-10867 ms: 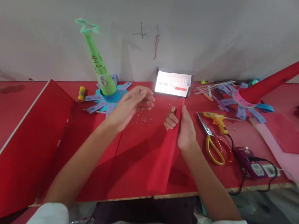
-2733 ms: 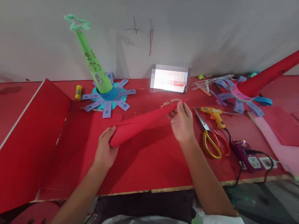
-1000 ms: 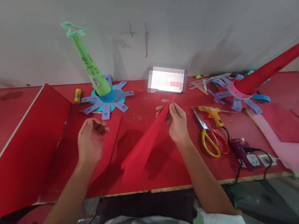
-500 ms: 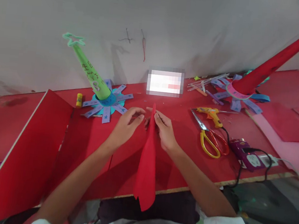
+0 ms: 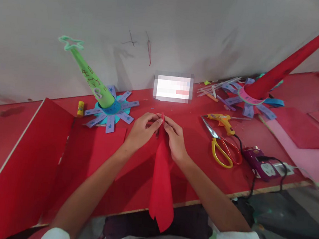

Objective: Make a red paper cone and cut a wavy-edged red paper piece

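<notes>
A red paper cone points away from me, its narrow tip up by my fingers and its wide, notched end hanging past the table's front edge. My left hand pinches the tip from the left, thumb against the paper. From the right, my right hand grips the cone just below that tip, its fingers closed on it. The far sides of the fingers are hidden. Red sheets lie on the table left of the hands.
Left stand a green paper cone on a strip base, a glue stick and a red divider. Right lie scissors, a yellow glue gun and a purple power strip. A tall red cone leans behind, before the wall.
My left hand has moved right and closed on the cone's tip. The cone's wide end has swung right. The view has shifted slightly.
</notes>
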Available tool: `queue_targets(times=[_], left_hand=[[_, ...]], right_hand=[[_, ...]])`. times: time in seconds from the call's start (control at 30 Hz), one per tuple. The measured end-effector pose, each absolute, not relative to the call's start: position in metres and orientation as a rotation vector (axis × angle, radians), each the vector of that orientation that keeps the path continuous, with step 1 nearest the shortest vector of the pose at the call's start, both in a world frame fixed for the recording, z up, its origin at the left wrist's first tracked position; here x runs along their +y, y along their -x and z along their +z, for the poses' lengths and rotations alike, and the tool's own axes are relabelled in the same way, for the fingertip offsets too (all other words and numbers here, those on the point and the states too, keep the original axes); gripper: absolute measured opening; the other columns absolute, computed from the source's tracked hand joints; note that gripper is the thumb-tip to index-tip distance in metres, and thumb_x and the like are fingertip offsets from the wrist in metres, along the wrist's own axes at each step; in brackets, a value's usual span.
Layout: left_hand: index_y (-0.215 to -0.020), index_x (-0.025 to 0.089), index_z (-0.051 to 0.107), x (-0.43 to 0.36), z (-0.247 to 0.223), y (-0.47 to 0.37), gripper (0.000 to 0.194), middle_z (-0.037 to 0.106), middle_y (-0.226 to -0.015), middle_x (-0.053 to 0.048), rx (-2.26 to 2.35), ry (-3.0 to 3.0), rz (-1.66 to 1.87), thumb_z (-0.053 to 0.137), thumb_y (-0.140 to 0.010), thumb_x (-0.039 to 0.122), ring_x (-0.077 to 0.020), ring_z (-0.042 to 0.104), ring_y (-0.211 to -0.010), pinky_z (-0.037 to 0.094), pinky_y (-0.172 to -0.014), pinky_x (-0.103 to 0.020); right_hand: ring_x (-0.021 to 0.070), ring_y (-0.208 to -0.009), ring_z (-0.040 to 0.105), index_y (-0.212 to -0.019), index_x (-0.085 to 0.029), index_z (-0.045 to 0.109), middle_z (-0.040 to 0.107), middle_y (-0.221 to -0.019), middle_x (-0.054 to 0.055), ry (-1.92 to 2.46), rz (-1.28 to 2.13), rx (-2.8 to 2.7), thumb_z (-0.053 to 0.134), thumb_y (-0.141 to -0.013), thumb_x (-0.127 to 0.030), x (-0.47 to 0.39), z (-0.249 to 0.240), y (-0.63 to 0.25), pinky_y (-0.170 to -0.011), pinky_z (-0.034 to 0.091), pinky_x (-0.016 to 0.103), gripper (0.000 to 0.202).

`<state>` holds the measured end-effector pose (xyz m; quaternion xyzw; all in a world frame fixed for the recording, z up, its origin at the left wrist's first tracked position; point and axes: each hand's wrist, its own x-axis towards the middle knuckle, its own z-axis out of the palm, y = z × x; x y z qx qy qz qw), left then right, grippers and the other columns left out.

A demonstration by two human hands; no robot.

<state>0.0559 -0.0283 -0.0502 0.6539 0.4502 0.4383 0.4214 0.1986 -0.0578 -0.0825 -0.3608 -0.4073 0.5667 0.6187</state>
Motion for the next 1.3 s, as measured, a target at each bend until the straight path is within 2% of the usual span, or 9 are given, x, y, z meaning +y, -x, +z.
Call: queue_targets(times=[0.07, 0.13, 0.3, 0.57, 0.8, 1.03, 1.2, 1.3], left_hand=[[-0.087, 0.02, 0.077, -0.026, -0.053, -0.056, 0.017, 0.076, -0.094, -0.007, 1.12, -1.579, 1.129, 0.075, -0.092, 0.037, -0.0204, 0.068, -0.086, 0.052, -0.084, -0.032], [-0.086, 0.02, 0.078, -0.024, -0.055, -0.056, 0.017, 0.076, -0.092, -0.006, 1.111, -1.518, 1.128, 0.076, -0.089, 0.036, -0.0202, 0.068, -0.087, 0.051, -0.085, -0.032], [-0.081, 0.02, 0.078, -0.023, -0.058, -0.055, 0.018, 0.073, -0.086, -0.005, 1.093, -1.441, 1.124, 0.077, -0.086, 0.037, -0.019, 0.065, -0.084, 0.049, -0.083, -0.031], [-0.077, 0.02, 0.072, -0.027, -0.054, -0.058, 0.022, 0.066, -0.076, -0.002, 1.052, -1.354, 1.123, 0.078, -0.085, 0.04, -0.0149, 0.054, -0.067, 0.042, -0.064, -0.029], [-0.075, 0.02, 0.071, -0.027, -0.053, -0.058, 0.024, 0.067, -0.077, -0.002, 1.046, -1.392, 1.123, 0.076, -0.089, 0.039, -0.0153, 0.055, -0.069, 0.046, -0.067, -0.029], [-0.089, 0.02, 0.069, -0.027, -0.059, -0.056, 0.019, 0.07, -0.091, -0.003, 1.084, -1.459, 1.053, 0.073, -0.092, 0.038, -0.0187, 0.064, -0.087, 0.05, -0.086, -0.032], [-0.09, 0.019, 0.067, -0.027, -0.061, -0.054, 0.018, 0.067, -0.092, -0.003, 1.1, -1.433, 1.026, 0.069, -0.094, 0.037, -0.0172, 0.062, -0.087, 0.049, -0.082, -0.031], [-0.09, 0.019, 0.067, -0.027, -0.058, -0.053, 0.019, 0.066, -0.09, -0.003, 1.102, -1.392, 1.035, 0.069, -0.094, 0.038, -0.016, 0.061, -0.081, 0.049, -0.074, -0.028]], right_hand=[[0.0247, -0.117, 0.075, -0.115, -0.033, 0.084, 0.084, -0.115, 0.001, 0.862, 1.222, -0.984, 0.072, -0.095, -0.036, -0.058, -0.083, -0.198, -0.109, 0.057, 0.042, 0.024], [0.025, -0.124, 0.073, -0.117, -0.034, 0.084, 0.082, -0.126, 0.0, 0.877, 1.167, -1.026, 0.074, -0.095, -0.036, -0.058, -0.085, -0.198, -0.115, 0.054, 0.044, 0.025], [0.0256, -0.123, 0.074, -0.119, -0.035, 0.082, 0.081, -0.128, 0.002, 0.869, 1.19, -1.036, 0.074, -0.094, -0.034, -0.057, -0.091, -0.197, -0.116, 0.054, 0.046, 0.026], [0.0251, -0.108, 0.076, -0.12, -0.035, 0.082, 0.083, -0.12, 0.0, 0.841, 1.31, -0.961, 0.07, -0.09, -0.03, -0.056, -0.094, -0.195, -0.11, 0.056, 0.047, 0.033], [0.0256, -0.112, 0.076, -0.119, -0.034, 0.083, 0.083, -0.122, 0.0, 0.823, 1.364, -0.868, 0.073, -0.086, -0.03, -0.056, -0.092, -0.195, -0.111, 0.058, 0.046, 0.035], [0.0275, -0.127, 0.072, -0.124, -0.031, 0.081, 0.081, -0.132, 0.003, 0.862, 1.349, -0.917, 0.074, -0.086, -0.031, -0.056, -0.094, -0.194, -0.119, 0.051, 0.049, 0.038], [0.0275, -0.132, 0.069, -0.128, -0.031, 0.078, 0.077, -0.138, 0.004, 0.858, 1.392, -0.91, 0.075, -0.088, -0.034, -0.056, -0.099, -0.193, -0.122, 0.05, 0.05, 0.039], [0.0262, -0.129, 0.071, -0.139, -0.035, 0.07, 0.074, -0.143, 0.003, 0.798, 1.49, -0.917, 0.078, -0.088, -0.034, -0.058, -0.098, -0.192, -0.119, 0.054, 0.048, 0.051]])
